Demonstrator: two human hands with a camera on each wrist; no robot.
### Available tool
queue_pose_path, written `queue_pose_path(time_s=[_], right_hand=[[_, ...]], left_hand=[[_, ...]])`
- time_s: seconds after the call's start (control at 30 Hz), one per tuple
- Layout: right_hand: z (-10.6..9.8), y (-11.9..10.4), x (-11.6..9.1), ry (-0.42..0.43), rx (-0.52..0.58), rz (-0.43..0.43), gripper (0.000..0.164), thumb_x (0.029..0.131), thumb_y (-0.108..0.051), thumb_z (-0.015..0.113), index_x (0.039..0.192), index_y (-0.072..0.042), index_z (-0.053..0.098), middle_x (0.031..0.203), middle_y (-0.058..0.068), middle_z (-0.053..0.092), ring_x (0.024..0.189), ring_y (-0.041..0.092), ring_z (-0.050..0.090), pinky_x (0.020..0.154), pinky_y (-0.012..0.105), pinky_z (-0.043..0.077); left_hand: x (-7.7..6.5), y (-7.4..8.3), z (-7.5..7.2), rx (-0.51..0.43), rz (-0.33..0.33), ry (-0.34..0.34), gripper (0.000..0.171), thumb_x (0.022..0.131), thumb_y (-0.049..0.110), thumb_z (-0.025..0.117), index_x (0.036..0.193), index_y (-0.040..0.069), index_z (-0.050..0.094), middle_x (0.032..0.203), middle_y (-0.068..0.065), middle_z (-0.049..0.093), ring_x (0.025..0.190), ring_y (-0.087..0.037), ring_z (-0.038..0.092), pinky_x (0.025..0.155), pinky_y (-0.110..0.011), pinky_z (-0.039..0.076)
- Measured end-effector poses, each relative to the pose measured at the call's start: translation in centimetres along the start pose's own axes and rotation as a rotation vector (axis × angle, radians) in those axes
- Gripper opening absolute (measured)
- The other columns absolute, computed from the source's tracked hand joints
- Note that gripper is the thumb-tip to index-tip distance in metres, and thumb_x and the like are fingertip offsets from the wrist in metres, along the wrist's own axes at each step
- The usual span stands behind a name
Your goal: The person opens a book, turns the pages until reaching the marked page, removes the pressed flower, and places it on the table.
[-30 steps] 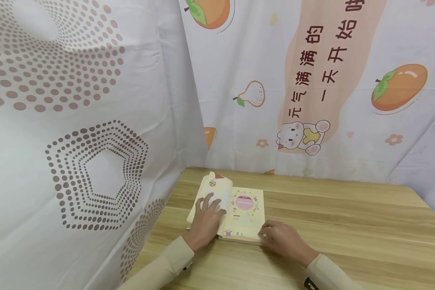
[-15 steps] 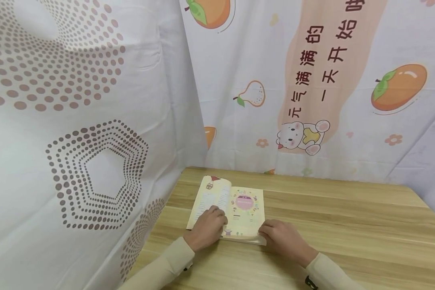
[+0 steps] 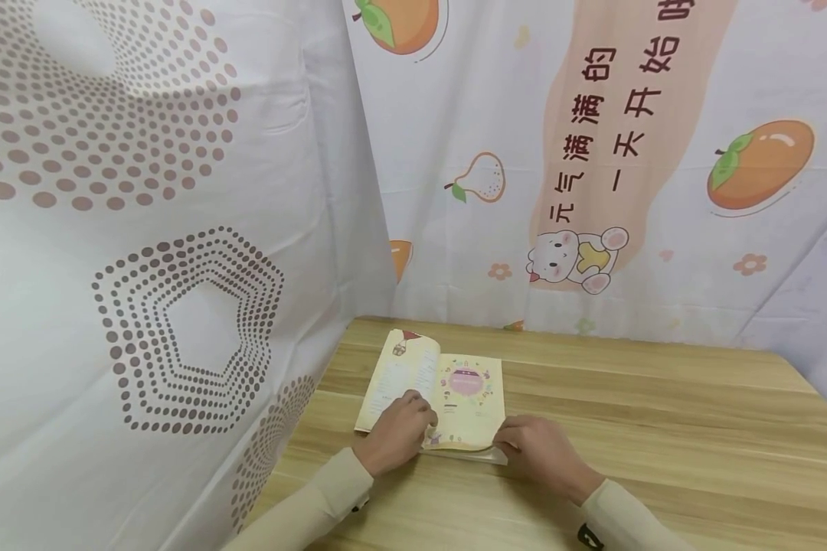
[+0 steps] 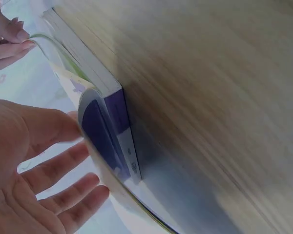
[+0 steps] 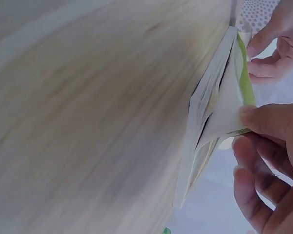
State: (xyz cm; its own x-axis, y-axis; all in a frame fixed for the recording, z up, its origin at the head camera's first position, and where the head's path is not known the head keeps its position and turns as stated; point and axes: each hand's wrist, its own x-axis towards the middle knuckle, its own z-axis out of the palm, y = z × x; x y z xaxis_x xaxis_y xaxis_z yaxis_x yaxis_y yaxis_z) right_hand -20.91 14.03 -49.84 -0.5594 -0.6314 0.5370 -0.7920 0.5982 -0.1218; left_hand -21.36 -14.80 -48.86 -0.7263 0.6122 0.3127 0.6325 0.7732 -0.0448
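Note:
An open book (image 3: 403,367) lies on the wooden table, its cream left page printed with text and a small picture. The right-hand page (image 3: 467,417) bears a round pink design. My left hand (image 3: 398,432) rests on the left page by the fold, and in the left wrist view its fingers lie fairly straight against the paper. Below them shows the purple-and-white spine (image 4: 118,113). At the lower right corner my right hand (image 3: 544,455) pinches the page between thumb and forefinger. In the right wrist view that lifted page (image 5: 228,114) bends up from the block beneath.
The wood-grain table (image 3: 648,428) extends to the right of the book. A white curtain (image 3: 448,252) with fruit prints hangs along the back, and a dotted white cloth (image 3: 200,329) stands close on the left.
My left hand has drawn down the left page toward the fold, its spread fingers coming together, and that page lies flatter. The right hand has raised the page corner slightly.

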Motion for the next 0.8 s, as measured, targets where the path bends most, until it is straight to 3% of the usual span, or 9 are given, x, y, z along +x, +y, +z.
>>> queue_pose_path(time_s=[0.07, 0.17, 0.3, 0.4, 0.47, 0.53, 0.63, 0.7, 0.8], right_hand=[[-0.11, 0.04, 0.06, -0.001, 0.012, 0.009, 0.023, 0.074, -0.002, 0.086, 0.08, -0.022, 0.078, 0.084, -0.014, 0.072, 0.078, 0.003, 0.068, 0.064, 0.027, 0.057], [-0.27, 0.0, 0.12, -0.001, 0.017, 0.021, 0.022, 0.074, -0.003, 0.086, 0.081, -0.022, 0.08, 0.085, -0.014, 0.073, 0.078, 0.004, 0.069, 0.064, 0.027, 0.057], [-0.54, -0.19, 0.19, 0.009, 0.018, 0.041, 0.021, 0.074, -0.004, 0.087, 0.081, -0.023, 0.08, 0.085, -0.014, 0.073, 0.078, 0.003, 0.069, 0.063, 0.026, 0.056], [-0.63, -0.46, 0.2, 0.001, 0.05, 0.112, 0.019, 0.076, -0.007, 0.088, 0.083, -0.023, 0.078, 0.087, -0.014, 0.073, 0.07, -0.002, 0.062, 0.058, 0.022, 0.052], [-0.65, -0.57, 0.21, -0.012, 0.079, 0.182, 0.02, 0.077, -0.011, 0.089, 0.092, -0.02, 0.078, 0.095, -0.01, 0.073, 0.065, -0.005, 0.055, 0.056, 0.021, 0.048], [-0.64, -0.58, 0.19, -0.02, 0.095, 0.243, 0.032, 0.078, -0.017, 0.091, 0.107, -0.018, 0.077, 0.107, -0.006, 0.072, 0.061, -0.007, 0.048, 0.055, 0.02, 0.045], [-0.65, -0.45, 0.18, -0.03, 0.098, 0.296, 0.061, 0.077, -0.022, 0.092, 0.132, -0.014, 0.068, 0.124, 0.001, 0.067, 0.059, -0.009, 0.045, 0.054, 0.02, 0.044], [-0.7, -0.38, 0.14, -0.035, 0.087, 0.305, 0.07, 0.076, -0.025, 0.093, 0.139, -0.013, 0.064, 0.127, 0.003, 0.065, 0.059, -0.008, 0.044, 0.054, 0.02, 0.043], [-0.71, -0.29, 0.0, -0.058, 0.062, 0.283, 0.068, 0.076, -0.026, 0.093, 0.136, -0.012, 0.066, 0.126, 0.005, 0.065, 0.062, -0.006, 0.047, 0.056, 0.021, 0.044]], left_hand=[[0.12, 0.13, 0.09, -0.003, 0.006, -0.005, 0.004, 0.092, 0.019, 0.077, 0.089, 0.018, 0.077, 0.095, 0.004, 0.073, 0.096, -0.015, 0.058, 0.077, -0.027, 0.05], [0.14, 0.34, 0.34, -0.016, 0.007, -0.002, 0.027, 0.089, 0.046, 0.079, 0.082, 0.021, 0.074, 0.088, 0.008, 0.07, 0.091, -0.013, 0.056, 0.071, -0.025, 0.047], [0.1, 0.53, 0.58, -0.024, 0.008, 0.015, 0.04, 0.081, 0.061, 0.077, 0.077, 0.022, 0.071, 0.084, 0.01, 0.068, 0.085, -0.011, 0.052, 0.065, -0.021, 0.04], [0.11, 0.54, 0.72, -0.02, 0.005, 0.016, 0.04, 0.082, 0.061, 0.077, 0.075, 0.023, 0.069, 0.082, 0.01, 0.066, 0.082, -0.01, 0.049, 0.063, -0.02, 0.037], [0.12, 0.51, 0.8, -0.016, 0.004, 0.012, 0.039, 0.084, 0.06, 0.077, 0.075, 0.023, 0.068, 0.081, 0.01, 0.066, 0.08, -0.01, 0.049, 0.064, -0.021, 0.038], [0.12, 0.49, 0.76, -0.015, 0.007, 0.009, 0.035, 0.088, 0.054, 0.077, 0.076, 0.022, 0.071, 0.082, 0.009, 0.067, 0.079, -0.01, 0.052, 0.067, -0.023, 0.042], [0.14, 0.43, 0.59, -0.019, 0.007, 0.015, 0.024, 0.094, 0.04, 0.073, 0.088, 0.017, 0.078, 0.091, 0.004, 0.072, 0.086, -0.014, 0.062, 0.079, -0.029, 0.051], [0.19, 0.4, 0.43, -0.011, -0.003, 0.039, 0.021, 0.097, 0.03, 0.068, 0.099, 0.011, 0.078, 0.101, -0.003, 0.073, 0.092, -0.019, 0.066, 0.083, -0.033, 0.055], [0.23, 0.28, 0.37, 0.002, -0.03, 0.105, 0.028, 0.096, 0.019, 0.066, 0.115, -0.002, 0.07, 0.103, -0.011, 0.07, 0.086, -0.021, 0.067, 0.071, -0.031, 0.057]])
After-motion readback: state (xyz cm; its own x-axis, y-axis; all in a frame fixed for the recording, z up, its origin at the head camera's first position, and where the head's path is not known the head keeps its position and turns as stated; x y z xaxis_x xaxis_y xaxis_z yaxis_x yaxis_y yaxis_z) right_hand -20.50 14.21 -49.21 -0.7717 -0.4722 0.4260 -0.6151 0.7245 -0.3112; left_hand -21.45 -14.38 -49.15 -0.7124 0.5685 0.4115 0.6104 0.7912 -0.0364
